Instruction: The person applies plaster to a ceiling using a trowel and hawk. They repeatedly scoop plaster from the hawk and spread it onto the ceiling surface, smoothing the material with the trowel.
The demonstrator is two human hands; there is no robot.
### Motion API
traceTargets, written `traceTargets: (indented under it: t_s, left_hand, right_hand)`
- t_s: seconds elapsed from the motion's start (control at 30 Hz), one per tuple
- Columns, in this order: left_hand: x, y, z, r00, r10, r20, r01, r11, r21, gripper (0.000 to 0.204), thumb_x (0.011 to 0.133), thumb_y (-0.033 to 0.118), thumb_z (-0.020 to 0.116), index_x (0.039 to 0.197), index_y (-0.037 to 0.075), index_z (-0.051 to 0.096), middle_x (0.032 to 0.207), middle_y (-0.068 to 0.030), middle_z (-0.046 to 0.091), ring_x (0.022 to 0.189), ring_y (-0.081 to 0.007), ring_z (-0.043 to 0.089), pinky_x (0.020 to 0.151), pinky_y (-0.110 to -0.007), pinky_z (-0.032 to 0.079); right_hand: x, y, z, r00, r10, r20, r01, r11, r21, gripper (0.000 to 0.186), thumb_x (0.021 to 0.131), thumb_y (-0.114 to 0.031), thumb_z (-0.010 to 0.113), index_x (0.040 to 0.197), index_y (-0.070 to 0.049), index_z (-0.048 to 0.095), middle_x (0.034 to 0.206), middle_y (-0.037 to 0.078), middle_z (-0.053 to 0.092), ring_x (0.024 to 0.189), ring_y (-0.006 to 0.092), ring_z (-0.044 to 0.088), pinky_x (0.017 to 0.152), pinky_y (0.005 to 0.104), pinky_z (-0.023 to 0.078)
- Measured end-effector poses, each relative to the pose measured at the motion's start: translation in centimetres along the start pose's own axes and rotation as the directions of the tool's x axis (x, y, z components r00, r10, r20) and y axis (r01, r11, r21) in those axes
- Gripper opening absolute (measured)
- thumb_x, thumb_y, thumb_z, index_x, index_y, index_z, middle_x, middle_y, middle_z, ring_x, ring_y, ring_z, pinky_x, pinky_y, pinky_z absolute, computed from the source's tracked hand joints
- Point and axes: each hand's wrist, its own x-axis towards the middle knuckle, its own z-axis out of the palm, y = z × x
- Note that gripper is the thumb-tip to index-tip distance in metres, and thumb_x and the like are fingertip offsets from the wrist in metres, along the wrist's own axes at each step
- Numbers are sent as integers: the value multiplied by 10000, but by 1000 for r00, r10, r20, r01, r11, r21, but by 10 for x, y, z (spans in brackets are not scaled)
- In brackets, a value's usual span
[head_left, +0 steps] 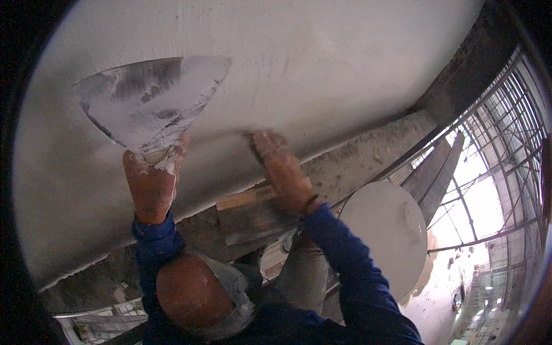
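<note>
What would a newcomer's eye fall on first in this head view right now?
Likely the broad, triangular metal blade smeared with white at upper left, its narrow end in the left hand. Next, the large, pale, round flat surface right of the blue cloth right sleeve, and the glaring white, bar-crossed opening at far right.

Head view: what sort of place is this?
Probably a construction or renovation site: the left hand holds a white-smeared scraper against the backdrop of a broad pale surface, with a metal lattice at the right.
</note>
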Motion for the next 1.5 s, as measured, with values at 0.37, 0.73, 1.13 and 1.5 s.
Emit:
traceTargets:
  t_s: [0.37,0.73,1.13,1.5]
  left_hand:
    - [0,-48,-30,996,-75,54,92,821,-563,249,805,120,656,965,-42,557,825,-119,647,530,-90,556,432,-182,406]
    - [-11,-30,-16,951,-210,228,210,977,22,234,719,183,744,818,30,599,558,-18,547,398,-77,460,351,-214,356]
    - [-15,-54,-22,957,-118,265,189,948,-257,524,660,356,777,954,-9,542,807,-125,643,476,-80,496,357,-208,364]
    - [-18,-58,-4,436,-347,831,453,882,131,347,883,287,530,1097,15,502,834,-139,632,550,-124,555,366,-199,398]
  right_hand:
    - [73,53,-66,749,-34,-662,-76,988,-136,611,750,2,465,1337,33,302,1401,242,273,1262,465,269,1063,514,219]
    - [24,67,-83,774,-24,-633,0,999,-39,671,705,24,428,1361,21,284,1396,216,305,1292,404,274,1085,480,185]
    - [-2,-26,10,976,-79,-203,70,996,-49,594,780,-58,496,1340,3,308,1304,227,393,1224,407,368,1030,460,313]
    - [-61,-70,-69,704,588,-398,329,227,917,434,793,17,503,1221,-47,491,1058,162,592,978,248,572,843,318,447]
